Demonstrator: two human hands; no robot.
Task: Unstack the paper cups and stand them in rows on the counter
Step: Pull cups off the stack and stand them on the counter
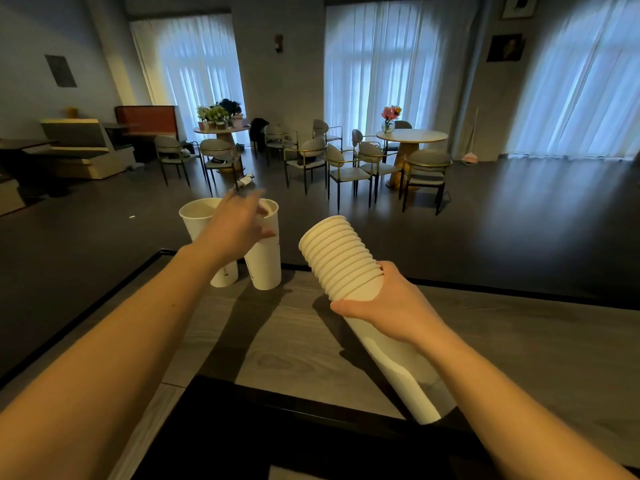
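Note:
Two tall white paper cups stand upright side by side near the counter's far edge: one on the left and one on the right. My left hand hovers over them with fingers spread, its fingertips at the right cup's rim. Whether they touch it I cannot tell. My right hand grips a tilted stack of nested white cups around its middle, rims pointing up and to the left, the base end low near the counter's near side.
The grey wood-grain counter has a dark raised border along its far and left edges. A dark panel lies at its near side. Beyond the counter is a room with round tables, chairs and flower vases.

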